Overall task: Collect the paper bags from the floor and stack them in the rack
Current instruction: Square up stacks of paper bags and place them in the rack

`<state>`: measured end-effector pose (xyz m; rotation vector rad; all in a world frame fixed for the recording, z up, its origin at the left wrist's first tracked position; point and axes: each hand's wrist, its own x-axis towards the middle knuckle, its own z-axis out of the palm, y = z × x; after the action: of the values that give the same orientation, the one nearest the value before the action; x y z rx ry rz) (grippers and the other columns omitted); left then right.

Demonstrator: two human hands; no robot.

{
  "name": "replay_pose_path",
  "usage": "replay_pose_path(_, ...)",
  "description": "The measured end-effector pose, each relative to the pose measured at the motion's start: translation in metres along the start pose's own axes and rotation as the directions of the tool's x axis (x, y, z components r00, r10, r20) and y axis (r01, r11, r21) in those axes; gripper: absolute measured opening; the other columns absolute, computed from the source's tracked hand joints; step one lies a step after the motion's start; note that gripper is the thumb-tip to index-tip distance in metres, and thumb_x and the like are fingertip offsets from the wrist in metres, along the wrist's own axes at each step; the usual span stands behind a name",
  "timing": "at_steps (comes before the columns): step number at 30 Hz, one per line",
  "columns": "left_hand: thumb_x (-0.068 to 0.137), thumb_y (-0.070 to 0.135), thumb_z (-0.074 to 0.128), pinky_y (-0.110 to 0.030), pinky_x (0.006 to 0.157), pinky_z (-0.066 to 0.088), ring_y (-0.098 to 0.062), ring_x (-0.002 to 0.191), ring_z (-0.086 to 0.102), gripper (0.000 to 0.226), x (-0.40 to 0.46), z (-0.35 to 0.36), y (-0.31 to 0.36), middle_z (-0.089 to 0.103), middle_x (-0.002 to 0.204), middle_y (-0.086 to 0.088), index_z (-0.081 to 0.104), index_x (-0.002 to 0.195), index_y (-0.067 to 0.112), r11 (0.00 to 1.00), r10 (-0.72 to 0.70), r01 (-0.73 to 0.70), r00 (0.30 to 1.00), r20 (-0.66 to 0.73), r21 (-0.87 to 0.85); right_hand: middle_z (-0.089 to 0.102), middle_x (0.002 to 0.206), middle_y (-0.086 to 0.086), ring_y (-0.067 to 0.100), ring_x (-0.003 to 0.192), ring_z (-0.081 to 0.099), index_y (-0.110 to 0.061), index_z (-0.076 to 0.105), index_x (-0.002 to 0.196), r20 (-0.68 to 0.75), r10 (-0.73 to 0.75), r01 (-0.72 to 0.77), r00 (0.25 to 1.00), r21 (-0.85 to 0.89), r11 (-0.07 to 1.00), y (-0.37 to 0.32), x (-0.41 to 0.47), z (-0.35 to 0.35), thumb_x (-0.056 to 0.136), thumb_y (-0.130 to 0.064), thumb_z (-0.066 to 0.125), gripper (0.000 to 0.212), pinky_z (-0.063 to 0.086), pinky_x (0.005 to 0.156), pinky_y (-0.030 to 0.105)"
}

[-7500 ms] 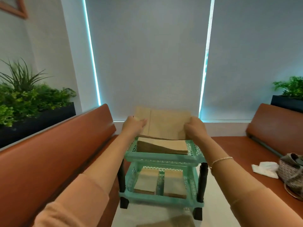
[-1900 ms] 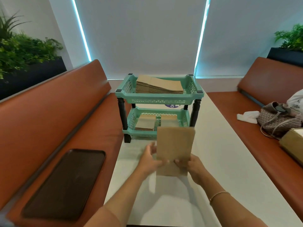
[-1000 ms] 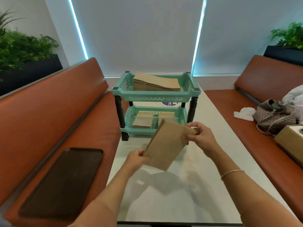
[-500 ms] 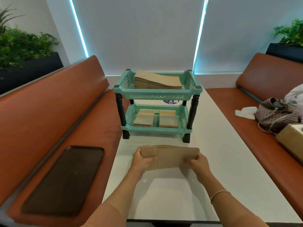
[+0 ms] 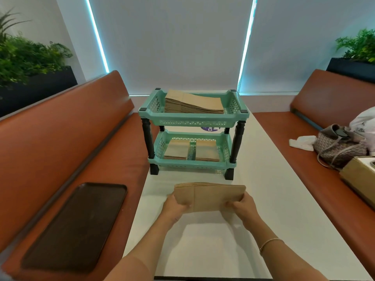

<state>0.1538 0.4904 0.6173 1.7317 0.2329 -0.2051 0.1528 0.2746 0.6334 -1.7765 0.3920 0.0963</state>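
Observation:
I hold a small bundle of flat brown paper bags [image 5: 211, 196] sideways over the white table [image 5: 274, 199], just in front of the rack. My left hand [image 5: 175, 207] grips its left end and my right hand [image 5: 242, 207] grips its right end. The teal two-tier rack [image 5: 192, 123] stands further back on the table. Its top tier carries a slanted stack of paper bags [image 5: 192, 103]. Two low piles of smaller bags [image 5: 191, 150] lie side by side on the bottom tier.
Orange benches run along both sides of the table. A dark tray [image 5: 77, 226] lies on the left bench. On the right bench sit a woven handbag [image 5: 341, 145], a white cloth [image 5: 300, 140] and a cardboard box [image 5: 361, 179]. Planters stand behind both benches.
The bundle, held upright and then tilted a second ago, now lies horizontal between both hands. Since half a second ago it has barely moved.

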Motion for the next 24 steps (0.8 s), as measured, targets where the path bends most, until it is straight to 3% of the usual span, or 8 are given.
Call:
replay_pose_path(9, 0.077, 0.002, 0.071, -0.039, 0.096, 0.048, -0.025, 0.107, 0.060, 0.041, 0.006, -0.002, 0.015, 0.067, 0.109, -0.005, 0.062, 0.114, 0.016, 0.997, 0.030, -0.027, 0.999, -0.041, 0.073, 0.062, 0.104, 0.010, 0.028, 0.097, 0.057, -0.006, 0.057, 0.114, -0.006, -0.022, 0.021, 1.000, -0.094, 0.995, -0.008, 0.011, -0.004, 0.077, 0.008, 0.057, 0.040, 0.051, 0.084, 0.039)
replay_pose_path(13, 0.078, 0.007, 0.073, -0.044, 0.097, 0.047, -0.025, 0.105, 0.061, 0.034, 0.013, -0.014, 0.048, 0.068, 0.107, -0.004, 0.061, 0.104, 0.025, 0.992, 0.107, -0.101, 0.990, -0.087, 0.074, 0.063, 0.104, 0.008, 0.028, 0.100, 0.059, -0.008, 0.058, 0.114, -0.021, -0.155, 0.154, 0.988, -0.040, 0.987, -0.043, 0.013, -0.007, 0.076, 0.012, 0.057, 0.044, 0.051, 0.084, 0.039)
replay_pose_path(18, 0.081, 0.002, 0.069, -0.031, 0.087, 0.047, -0.020, 0.101, 0.061, 0.035, 0.008, -0.036, 0.122, 0.066, 0.103, -0.001, 0.060, 0.111, 0.016, 0.957, 0.289, -0.290, 0.945, -0.152, 0.011, 0.062, 0.098, 0.005, 0.028, 0.096, 0.061, -0.015, 0.057, 0.105, -0.044, -0.347, 0.349, 0.937, 0.037, 0.937, -0.110, 0.009, -0.006, 0.076, 0.015, 0.057, 0.042, 0.053, 0.082, 0.039)
replay_pose_path(21, 0.083, 0.004, 0.068, -0.032, 0.090, 0.046, -0.014, 0.102, 0.059, 0.038, 0.001, -0.053, 0.170, 0.064, 0.100, 0.010, 0.055, 0.114, 0.021, 0.916, 0.399, -0.401, 0.902, -0.166, 0.018, 0.061, 0.103, 0.003, 0.023, 0.096, 0.058, -0.011, 0.056, 0.116, -0.093, -0.446, 0.454, 0.890, 0.105, 0.885, -0.154, 0.004, -0.001, 0.080, 0.012, 0.061, 0.043, 0.051, 0.085, 0.035)
replay_pose_path(24, 0.081, 0.007, 0.069, -0.036, 0.095, 0.047, -0.015, 0.104, 0.060, 0.040, 0.008, -0.071, 0.215, 0.064, 0.104, 0.008, 0.055, 0.117, 0.019, 0.882, 0.470, -0.470, 0.863, -0.184, 0.047, 0.059, 0.108, 0.000, 0.017, 0.099, 0.056, -0.010, 0.051, 0.124, -0.124, -0.511, 0.526, 0.850, 0.151, 0.837, -0.201, 0.004, 0.003, 0.082, 0.009, 0.062, 0.047, 0.049, 0.089, 0.033)
